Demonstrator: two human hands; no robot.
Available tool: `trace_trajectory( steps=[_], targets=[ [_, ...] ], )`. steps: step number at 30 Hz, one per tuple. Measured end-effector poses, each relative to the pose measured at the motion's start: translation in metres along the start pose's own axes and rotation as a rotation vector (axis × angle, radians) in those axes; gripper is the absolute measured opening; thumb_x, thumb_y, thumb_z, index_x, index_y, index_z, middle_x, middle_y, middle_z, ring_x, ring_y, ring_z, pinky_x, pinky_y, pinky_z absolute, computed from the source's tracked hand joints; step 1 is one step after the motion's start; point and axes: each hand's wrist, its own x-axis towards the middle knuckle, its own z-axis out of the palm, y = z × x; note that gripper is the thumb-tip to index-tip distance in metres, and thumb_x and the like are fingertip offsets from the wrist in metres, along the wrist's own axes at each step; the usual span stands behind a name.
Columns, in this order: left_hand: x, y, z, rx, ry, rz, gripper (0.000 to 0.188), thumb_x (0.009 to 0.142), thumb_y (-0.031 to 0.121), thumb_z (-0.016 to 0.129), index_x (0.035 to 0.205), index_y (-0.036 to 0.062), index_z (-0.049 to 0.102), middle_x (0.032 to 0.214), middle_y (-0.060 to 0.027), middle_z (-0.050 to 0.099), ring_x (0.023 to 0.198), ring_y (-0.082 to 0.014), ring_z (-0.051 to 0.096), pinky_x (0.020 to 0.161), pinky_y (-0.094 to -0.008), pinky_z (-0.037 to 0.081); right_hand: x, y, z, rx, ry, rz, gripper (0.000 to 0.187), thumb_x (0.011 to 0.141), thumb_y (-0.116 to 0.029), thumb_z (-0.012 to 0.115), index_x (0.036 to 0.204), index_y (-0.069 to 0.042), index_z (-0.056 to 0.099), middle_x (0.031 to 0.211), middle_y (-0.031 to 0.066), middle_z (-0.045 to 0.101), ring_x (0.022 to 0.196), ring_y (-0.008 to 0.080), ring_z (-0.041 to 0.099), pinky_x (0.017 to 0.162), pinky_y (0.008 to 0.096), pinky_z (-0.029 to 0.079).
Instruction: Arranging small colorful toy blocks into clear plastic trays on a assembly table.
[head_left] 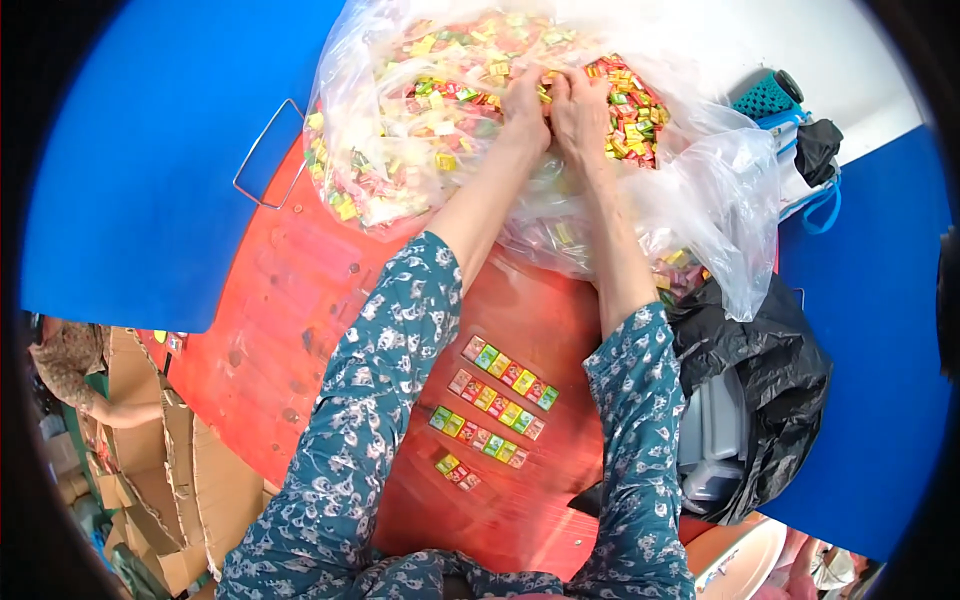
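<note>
Both hands reach forward into a big clear plastic bag [740,190] filled with small colourful wrapped pieces [632,125], mostly red, yellow and green. My left hand [525,112] and my right hand [580,112] are side by side among them, fingers bent inward over the pieces. A yellow piece shows between the hands; what the fingertips grip is hidden. Nearer to me, between my forearms, small pieces of the same kind lie on the red table [490,290] in three long slanting rows, the farthest being one row [510,373]. A shorter row [458,472] lies closest to me.
At right, a black plastic bag [790,400] lies around grey plastic containers [712,430]. Beyond it stand a teal perforated cylinder [768,95] and a blue-handled bag [805,180]. A metal wire handle [262,160] juts at the left edge. Cardboard [215,490] and another person's arm [125,412] are lower left.
</note>
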Motion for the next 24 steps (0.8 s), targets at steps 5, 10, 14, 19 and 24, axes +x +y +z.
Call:
trace_trajectory(
  steps=[5, 10, 14, 19, 24],
  targets=[
    [-0.068, 0.011, 0.024, -0.183, -0.152, -0.112, 0.037, 0.088, 0.038, 0.049, 0.108, 0.0065, 0.052, 0.104, -0.0090, 0.056, 0.100, -0.0236, 0.055, 0.084, -0.0369, 0.049, -0.010, -0.002, -0.028, -0.027, 0.113, -0.214, 0.017, 0.083, -0.023, 0.056, 0.091, -0.011, 0.065, 0.089, 0.0144, 0.055, 0.081, 0.0334, 0.053, 0.072, 0.0431, 0.044],
    [-0.091, 0.028, 0.024, -0.272, -0.161, -0.155, 0.042, 0.092, 0.042, 0.037, 0.106, 0.0057, 0.054, 0.107, -0.0107, 0.057, 0.100, -0.0254, 0.055, 0.087, -0.0387, 0.047, -0.015, -0.028, -0.047, 0.365, -0.005, -0.105, 0.025, 0.088, -0.026, 0.054, 0.102, -0.008, 0.065, 0.095, 0.0135, 0.061, 0.081, 0.0247, 0.057, 0.073, 0.0333, 0.046],
    [-0.098, 0.040, 0.014, -0.377, -0.204, -0.132, 0.047, 0.091, 0.042, 0.031, 0.107, 0.0046, 0.054, 0.108, -0.0117, 0.056, 0.102, -0.0290, 0.054, 0.090, -0.0460, 0.043, -0.017, -0.065, -0.072, 0.966, -0.328, 0.223, 0.039, 0.098, -0.027, 0.037, 0.125, 0.000, 0.047, 0.106, 0.0091, 0.062, 0.091, 0.0127, 0.059, 0.080, 0.0268, 0.048],
    [-0.105, 0.044, 0.008, -0.508, -0.140, -0.167, 0.043, 0.089, 0.042, 0.034, 0.095, 0.0051, 0.055, 0.100, -0.0112, 0.057, 0.095, -0.0273, 0.053, 0.086, -0.0485, 0.042, -0.013, -0.074, -0.071, 1.160, -0.315, 0.252, 0.038, 0.097, -0.019, 0.036, 0.123, 0.009, 0.042, 0.113, 0.0189, 0.057, 0.105, 0.0231, 0.055, 0.093, 0.0337, 0.044],
    [-0.100, 0.046, -0.005, -0.546, -0.048, -0.183, 0.035, 0.086, 0.036, 0.043, 0.098, 0.0073, 0.058, 0.098, -0.0117, 0.057, 0.092, -0.0267, 0.053, 0.083, -0.0469, 0.044, -0.016, -0.073, -0.060, 1.369, -0.193, 0.355, 0.034, 0.097, -0.016, 0.036, 0.119, 0.009, 0.043, 0.112, 0.0226, 0.056, 0.104, 0.0290, 0.056, 0.092, 0.0358, 0.045]
  ],
)
